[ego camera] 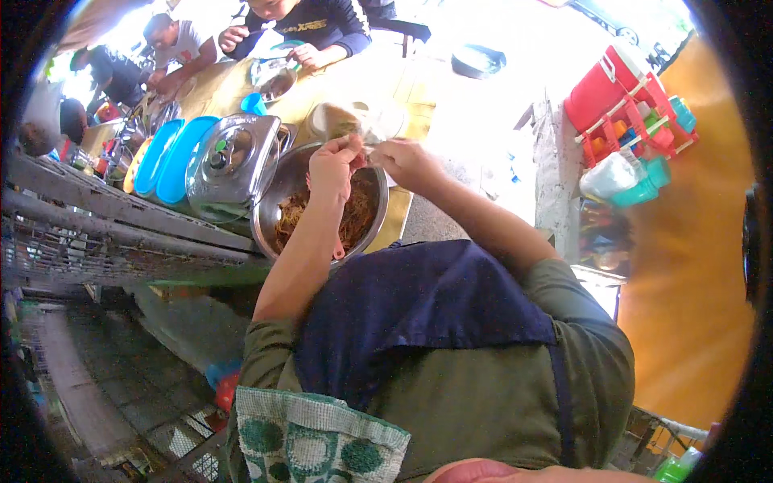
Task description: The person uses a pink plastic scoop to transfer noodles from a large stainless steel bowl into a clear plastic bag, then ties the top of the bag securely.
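My left hand (333,167) is raised over the far part of a large metal bowl (384,208), its fingers pinched around something small and blurred. Close beside it, to the right, my right hand (406,163) has its fingertips bent towards the same spot; whether they grip anything is unclear. Brown shredded food (361,211) lies in the bowl. A pinkish utensil handle (339,249) leans at the near rim, partly hidden by my left forearm. Just beyond my hands are pale round items (386,119), washed out by glare.
Left of the bowl stands a clear lidded container (232,163) beside blue oval lids (181,163). A blue cup (253,104) is behind. People (302,36) sit along the table (205,99). A metal railing (121,211) runs at left; a red cooler (604,84) and rack stand right.
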The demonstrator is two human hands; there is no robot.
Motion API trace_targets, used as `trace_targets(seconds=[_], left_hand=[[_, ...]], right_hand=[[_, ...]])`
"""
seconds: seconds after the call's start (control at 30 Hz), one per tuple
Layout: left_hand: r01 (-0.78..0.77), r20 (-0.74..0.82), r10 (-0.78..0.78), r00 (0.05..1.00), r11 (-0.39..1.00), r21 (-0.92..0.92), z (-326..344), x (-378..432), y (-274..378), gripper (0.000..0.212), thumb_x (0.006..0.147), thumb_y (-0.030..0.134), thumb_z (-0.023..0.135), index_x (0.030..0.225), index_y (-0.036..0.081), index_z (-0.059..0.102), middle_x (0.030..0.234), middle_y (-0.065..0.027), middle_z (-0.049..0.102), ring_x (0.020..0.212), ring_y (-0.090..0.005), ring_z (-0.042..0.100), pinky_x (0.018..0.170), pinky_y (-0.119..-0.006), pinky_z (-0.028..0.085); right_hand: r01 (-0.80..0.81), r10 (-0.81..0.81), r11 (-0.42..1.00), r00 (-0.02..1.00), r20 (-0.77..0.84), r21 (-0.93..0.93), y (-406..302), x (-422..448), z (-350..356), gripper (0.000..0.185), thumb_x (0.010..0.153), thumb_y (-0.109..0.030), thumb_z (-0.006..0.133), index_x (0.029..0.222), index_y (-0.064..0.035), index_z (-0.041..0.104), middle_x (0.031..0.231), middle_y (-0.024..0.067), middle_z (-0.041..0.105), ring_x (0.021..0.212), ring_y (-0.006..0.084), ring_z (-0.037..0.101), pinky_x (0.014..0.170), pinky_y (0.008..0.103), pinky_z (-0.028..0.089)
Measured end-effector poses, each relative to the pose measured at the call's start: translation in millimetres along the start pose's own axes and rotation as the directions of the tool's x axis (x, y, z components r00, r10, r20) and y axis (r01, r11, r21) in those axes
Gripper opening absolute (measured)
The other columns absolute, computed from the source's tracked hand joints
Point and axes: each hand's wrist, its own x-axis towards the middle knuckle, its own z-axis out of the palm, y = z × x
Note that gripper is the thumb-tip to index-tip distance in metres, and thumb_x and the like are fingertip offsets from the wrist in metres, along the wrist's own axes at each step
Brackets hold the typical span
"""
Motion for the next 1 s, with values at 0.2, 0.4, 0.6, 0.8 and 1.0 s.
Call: trace_targets(seconds=[0.2,0.4,0.6,0.8,1.0], left_hand=[[-0.307,0.276,0.170,0.946,0.742,0.596,2,-34,10,0.012,0.071,0.007,0.071,0.080,0.001,0.066,0.074,-0.0040,0.062,0.066,-0.0124,0.059,0.060,-0.024,0.045],[-0.635,0.603,0.256,0.756,0.510,0.580,4,-62,-13,0.014,0.072,0.010,0.067,0.082,0.001,0.063,0.080,-0.0118,0.060,0.079,-0.0263,0.058,0.071,-0.033,0.046],[-0.657,0.673,0.175,0.719,0.485,0.576,-10,-61,-30,0.017,0.078,0.013,0.058,0.091,0.002,0.058,0.087,-0.0145,0.056,0.085,-0.0321,0.053,0.075,-0.039,0.043],[-0.643,0.643,0.236,0.729,0.559,0.523,-21,-53,-42,0.019,0.071,0.003,0.058,0.091,0.002,0.058,0.088,-0.0147,0.057,0.085,-0.0291,0.056,0.074,-0.035,0.044],[-0.540,0.423,0.344,0.838,0.633,0.555,-22,-51,-57,0.014,0.066,0.000,0.057,0.079,0.004,0.059,0.075,-0.0121,0.060,0.067,-0.0263,0.058,0.064,-0.033,0.044]], right_hand=[[0.067,-0.067,0.998,0.993,0.101,0.001,-8,3,-36,0.019,0.073,-0.019,0.060,0.066,-0.0017,0.058,0.070,0.0117,0.053,0.065,0.0261,0.053,0.060,0.0353,0.043],[-0.270,-0.079,0.626,0.911,0.404,0.732,12,-19,-48,0.012,0.080,-0.011,0.057,0.083,-0.0007,0.062,0.082,0.0065,0.059,0.080,0.0140,0.053,0.072,0.0271,0.041],[0.034,-0.166,0.941,0.913,0.372,0.335,23,-32,-25,0.020,0.072,-0.001,0.059,0.090,-0.0061,0.063,0.080,0.0039,0.059,0.071,0.0128,0.056,0.061,0.0269,0.045],[0.077,-0.204,0.912,0.938,0.281,0.404,26,-39,-8,0.017,0.067,-0.009,0.066,0.083,-0.0054,0.060,0.076,0.0035,0.057,0.069,0.0135,0.054,0.058,0.0262,0.042],[0.001,-0.037,0.984,0.979,0.199,0.176,6,-51,7,0.012,0.070,-0.013,0.065,0.077,-0.0064,0.058,0.072,0.0074,0.057,0.066,0.0217,0.060,0.060,0.0317,0.048]])
